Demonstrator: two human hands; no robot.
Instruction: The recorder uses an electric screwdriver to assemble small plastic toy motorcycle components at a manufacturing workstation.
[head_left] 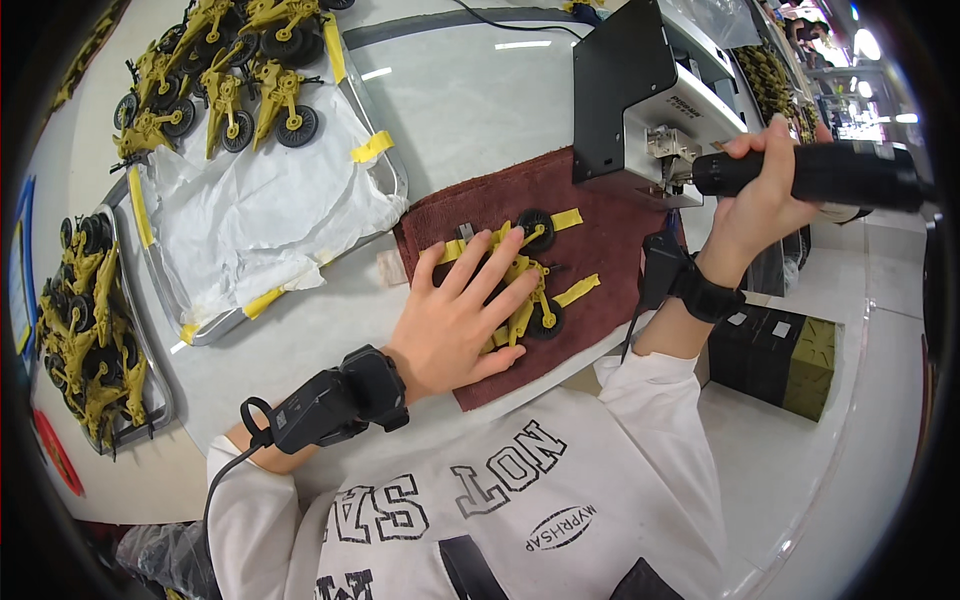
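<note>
left hand (455,320): fingers spread flat, pressing the olive toy vehicle (525,290) onto the maroon towel (600,250) at mid surface (450,100) | right hand (760,190): fingers clenched around the black electric screwdriver (810,175), tip at the black-and-white screw feeder box (640,100) | paper-lined tray (260,200) of finished olive toys (225,80) far left

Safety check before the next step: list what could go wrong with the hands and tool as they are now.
1. The left hand lies flat over the olive wheeled toy part on the maroon towel; if the black power screwdriver in the right hand comes down there, it might catch a finger.
2. The towel could slide on the smooth table, possibly shifting the part.
</note>
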